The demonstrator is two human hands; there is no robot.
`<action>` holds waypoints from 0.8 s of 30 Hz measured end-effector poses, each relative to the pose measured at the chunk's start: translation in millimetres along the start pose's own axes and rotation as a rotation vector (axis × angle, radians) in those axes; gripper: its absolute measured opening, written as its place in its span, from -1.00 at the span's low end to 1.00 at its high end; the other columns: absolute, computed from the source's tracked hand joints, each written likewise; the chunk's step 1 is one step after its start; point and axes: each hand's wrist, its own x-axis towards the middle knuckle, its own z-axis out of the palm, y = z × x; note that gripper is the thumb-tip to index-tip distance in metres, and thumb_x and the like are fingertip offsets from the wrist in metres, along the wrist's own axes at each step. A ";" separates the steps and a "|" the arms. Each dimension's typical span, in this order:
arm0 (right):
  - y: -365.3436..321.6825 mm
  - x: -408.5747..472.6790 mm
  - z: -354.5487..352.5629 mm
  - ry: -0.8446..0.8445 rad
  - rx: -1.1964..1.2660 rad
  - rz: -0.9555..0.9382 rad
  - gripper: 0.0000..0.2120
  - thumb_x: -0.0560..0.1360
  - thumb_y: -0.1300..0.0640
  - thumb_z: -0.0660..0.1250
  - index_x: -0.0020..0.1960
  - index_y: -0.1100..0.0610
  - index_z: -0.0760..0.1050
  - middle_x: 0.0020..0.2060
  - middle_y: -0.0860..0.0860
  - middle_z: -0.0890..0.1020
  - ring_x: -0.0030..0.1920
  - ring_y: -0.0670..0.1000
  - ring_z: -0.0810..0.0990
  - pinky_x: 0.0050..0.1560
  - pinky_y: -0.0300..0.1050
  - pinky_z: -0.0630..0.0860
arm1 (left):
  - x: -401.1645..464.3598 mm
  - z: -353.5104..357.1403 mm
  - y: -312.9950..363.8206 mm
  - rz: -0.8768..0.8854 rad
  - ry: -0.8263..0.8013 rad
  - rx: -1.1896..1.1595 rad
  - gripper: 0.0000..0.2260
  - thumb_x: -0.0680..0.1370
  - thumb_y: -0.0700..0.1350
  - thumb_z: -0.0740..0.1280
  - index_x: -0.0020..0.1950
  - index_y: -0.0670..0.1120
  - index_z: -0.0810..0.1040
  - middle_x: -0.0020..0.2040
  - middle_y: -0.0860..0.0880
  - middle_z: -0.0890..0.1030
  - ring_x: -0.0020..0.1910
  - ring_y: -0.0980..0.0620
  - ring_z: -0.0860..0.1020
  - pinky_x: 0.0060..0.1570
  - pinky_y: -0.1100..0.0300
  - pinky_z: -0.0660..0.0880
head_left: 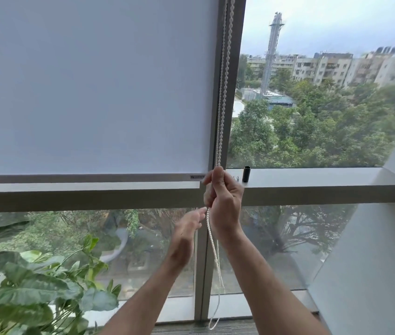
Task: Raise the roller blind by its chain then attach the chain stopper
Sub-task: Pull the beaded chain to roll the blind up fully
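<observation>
Your frame takes in a horizontal window ledge (324,183) crossing the glazing. Below and left of that ledge you have a broad-leaved green plant (29,281) at the lower corner. Above the ledge, through the right pane, a lattice tower (272,52) stands beyond dense treetops (312,131), with pale apartment blocks (351,67) right of the tower. A white wall panel (385,262) abuts the ledge's right end.
</observation>
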 end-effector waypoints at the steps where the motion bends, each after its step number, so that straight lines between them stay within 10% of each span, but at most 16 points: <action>1: 5.4 -6.2 -1.6 0.001 -0.001 0.011 -0.63 0.60 0.06 0.18 -0.34 0.10 0.53 -0.63 -0.12 0.29 -0.62 -0.13 0.18 -0.56 -0.24 0.13 | 5.1 0.1 18.4 0.050 0.024 -0.042 -0.65 0.61 0.06 0.09 0.20 0.00 0.60 0.15 -0.05 0.67 0.18 0.05 0.61 0.25 0.01 0.51; 7: 29.3 -36.3 -13.0 -0.012 -0.105 0.066 -0.61 0.60 0.06 0.18 -0.39 0.03 0.48 -0.60 -0.04 0.28 -0.58 -0.07 0.16 -0.54 -0.23 0.13 | 26.9 8.5 120.2 0.254 -0.014 -0.346 -0.64 0.59 0.08 0.14 0.17 -0.12 0.57 -0.09 -0.15 0.63 -0.06 -0.13 0.61 -0.03 0.03 0.54; 12: 27.4 -35.2 -14.1 -0.032 -0.127 0.090 -0.62 0.59 0.11 0.17 -0.42 0.07 0.34 -0.58 -0.06 0.28 -0.55 -0.10 0.17 -0.53 -0.21 0.11 | 35.6 25.0 145.6 0.292 0.001 -0.340 -0.75 0.66 -0.10 0.15 -0.06 -0.12 0.58 -0.44 0.06 0.36 -0.51 0.13 0.26 -0.51 0.28 0.21; 19: 27.1 -16.5 -32.3 -0.143 -0.062 0.203 -0.54 0.57 -0.02 0.16 -0.05 0.43 0.45 -0.22 0.21 0.55 -0.20 0.15 0.48 -0.17 0.00 0.42 | 25.5 38.0 136.3 0.420 0.225 -0.285 -0.76 0.60 -0.09 0.18 -0.21 -0.06 0.53 -0.51 0.11 0.32 -0.52 0.12 0.21 -0.50 0.21 0.17; 24: -22.5 26.1 -12.2 -0.075 -0.096 0.149 -0.53 0.58 -0.15 0.11 0.21 0.15 0.57 -0.04 0.19 0.69 0.02 0.16 0.66 0.14 0.13 0.56 | 15.7 46.9 123.6 0.416 0.254 -0.274 -0.76 0.59 -0.17 0.18 -0.25 -0.09 0.52 -0.48 0.13 0.47 -0.49 0.25 0.34 -0.42 0.39 0.31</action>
